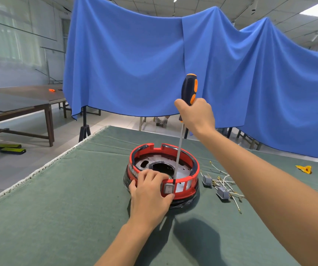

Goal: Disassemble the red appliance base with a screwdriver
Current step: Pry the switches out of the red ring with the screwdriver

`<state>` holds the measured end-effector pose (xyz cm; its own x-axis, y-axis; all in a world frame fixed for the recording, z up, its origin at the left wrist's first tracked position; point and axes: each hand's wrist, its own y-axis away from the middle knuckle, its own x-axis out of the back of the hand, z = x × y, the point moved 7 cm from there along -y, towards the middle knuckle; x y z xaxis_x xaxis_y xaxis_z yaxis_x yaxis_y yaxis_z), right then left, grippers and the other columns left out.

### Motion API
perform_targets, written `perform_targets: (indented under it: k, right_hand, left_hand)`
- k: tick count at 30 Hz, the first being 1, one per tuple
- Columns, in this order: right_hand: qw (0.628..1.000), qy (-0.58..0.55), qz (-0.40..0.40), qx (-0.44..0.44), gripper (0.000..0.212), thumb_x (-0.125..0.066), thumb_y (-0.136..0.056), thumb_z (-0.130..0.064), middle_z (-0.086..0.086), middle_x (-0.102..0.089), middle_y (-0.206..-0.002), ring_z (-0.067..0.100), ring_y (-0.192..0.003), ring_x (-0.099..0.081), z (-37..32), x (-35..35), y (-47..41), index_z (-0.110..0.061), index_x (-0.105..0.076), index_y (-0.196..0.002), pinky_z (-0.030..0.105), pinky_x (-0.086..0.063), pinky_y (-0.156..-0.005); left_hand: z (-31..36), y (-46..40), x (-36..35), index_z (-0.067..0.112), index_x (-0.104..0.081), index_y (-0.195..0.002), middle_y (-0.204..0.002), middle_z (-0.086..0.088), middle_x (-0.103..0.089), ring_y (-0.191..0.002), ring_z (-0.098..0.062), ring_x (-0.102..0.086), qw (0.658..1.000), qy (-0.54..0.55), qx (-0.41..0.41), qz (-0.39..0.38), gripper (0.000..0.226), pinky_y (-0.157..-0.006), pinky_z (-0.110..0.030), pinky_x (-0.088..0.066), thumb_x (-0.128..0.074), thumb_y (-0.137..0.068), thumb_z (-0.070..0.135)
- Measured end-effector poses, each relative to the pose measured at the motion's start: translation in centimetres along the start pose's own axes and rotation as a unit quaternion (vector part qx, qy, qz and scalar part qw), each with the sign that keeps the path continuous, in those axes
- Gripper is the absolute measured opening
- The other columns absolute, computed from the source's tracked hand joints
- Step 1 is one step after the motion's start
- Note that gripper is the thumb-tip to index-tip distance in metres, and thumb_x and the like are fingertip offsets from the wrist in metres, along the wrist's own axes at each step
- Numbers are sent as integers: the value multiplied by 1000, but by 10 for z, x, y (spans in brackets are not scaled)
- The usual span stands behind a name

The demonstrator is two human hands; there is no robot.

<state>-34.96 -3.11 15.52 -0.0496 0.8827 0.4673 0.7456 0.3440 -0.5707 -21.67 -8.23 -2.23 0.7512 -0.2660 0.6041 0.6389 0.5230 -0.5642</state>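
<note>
Left hand (pixel 150 192) nearest, fingers curled over near rim of red base (pixel 189 162), thumb beside grey switch (pixel 168 188). Base sits mid-surface (pixel 58 217) on green cloth. Right hand (pixel 196 114) wraps screwdriver (pixel 189 89) handle, shaft near upright, tip at near rim above switch. Loose wires (pixel 223 186) just right of base.

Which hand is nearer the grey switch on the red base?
Left. The left hand grips the red base beside the grey switch; the right hand holds the screwdriver high above.
</note>
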Motion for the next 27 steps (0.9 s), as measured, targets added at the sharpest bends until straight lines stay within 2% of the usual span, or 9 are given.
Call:
perform_targets:
  k: [3, 6, 9, 13, 15, 17, 19, 24, 27]
  right_hand:
    - [998, 11, 48, 38, 33, -51, -74, -39, 6, -59, -57, 29, -69, -67, -7, 21, 16, -16, -39, -54, 29, -41, -55]
    - [991, 44, 97, 75, 30, -42, -67, -41, 12, -65, -62, 19, -50, -47, -17, 38, 36, -15, -40, -51, 24, -33, -48]
    - [986, 53, 121, 100, 31, -42, -68, -39, 9, -62, -57, 14, -46, -37, -23, 45, 51, -13, -39, -51, 23, -31, -46]
    - [983, -2, 136, 120, 34, -46, -70, -36, 1, -45, -42, 13, -45, -36, -27, 50, 58, -11, -37, -50, 19, -32, -45]
    - [983, -32, 128, 124, 35, -47, -71, -35, 6, -52, -46, 18, -47, -41, -28, 49, 60, -6, -42, -52, 30, -38, -50]
    - [983, -47, 118, 130, 36, -47, -72, -34, 7, -57, -49, 25, -51, -51, -29, 47, 64, -3, -47, -55, 33, -42, -51]
    - [983, -49, 113, 136, 37, -47, -73, -34, 9, -58, -51, 25, -53, -54, -30, 44, 67, -2, -47, -55, 34, -43, -53]
    - [983, -62, 105, 138, 33, -48, -73, -33, 7, -58, -50, 14, -47, -46, -29, 40, 69, -9, -45, -51, 24, -38, -47]
    - [983, -56, 103, 139, 33, -48, -73, -33, 10, -58, -51, 16, -47, -46, -30, 40, 69, -9, -43, -51, 22, -36, -46]
  left_hand:
    - [-2, -1, -1, 36, -57, -110, -113, 23, -49, -121, -3, -30, 1000, -8, 2, -10, 39, -105, -43, -28, -71, -75, 41]
    - [-3, -3, 0, 36, -57, -111, -113, 23, -49, -121, -3, -28, 1000, -6, 4, -16, 39, -105, -42, -27, -71, -74, 42]
    - [-3, -3, 0, 37, -56, -112, -113, 23, -48, -122, -3, -27, 1000, -5, 4, -23, 41, -105, -41, -27, -72, -74, 43]
    - [-3, -1, -1, 37, -54, -115, -116, 23, -46, -124, -3, -26, 1000, -5, 5, -30, 44, -107, -43, -26, -71, -74, 43]
    - [-3, -1, -1, 37, -54, -116, -117, 22, -46, -124, -3, -26, 1000, -5, 5, -29, 45, -108, -44, -26, -71, -75, 43]
    - [-3, -1, -1, 37, -54, -117, -117, 23, -45, -124, -2, -25, 1000, -7, 5, -29, 46, -108, -45, -26, -71, -75, 43]
    - [-3, -1, -1, 36, -54, -117, -117, 23, -45, -124, -2, -25, 1000, -7, 6, -27, 47, -107, -45, -26, -71, -74, 43]
    - [-4, -1, -2, 35, -53, -120, -120, 21, -46, -126, -3, -25, 999, -14, 8, -31, 49, -108, -47, -27, -71, -76, 44]
    - [-4, -1, -3, 34, -53, -120, -120, 21, -46, -126, -4, -25, 999, -13, 9, -31, 48, -108, -47, -27, -70, -76, 45]
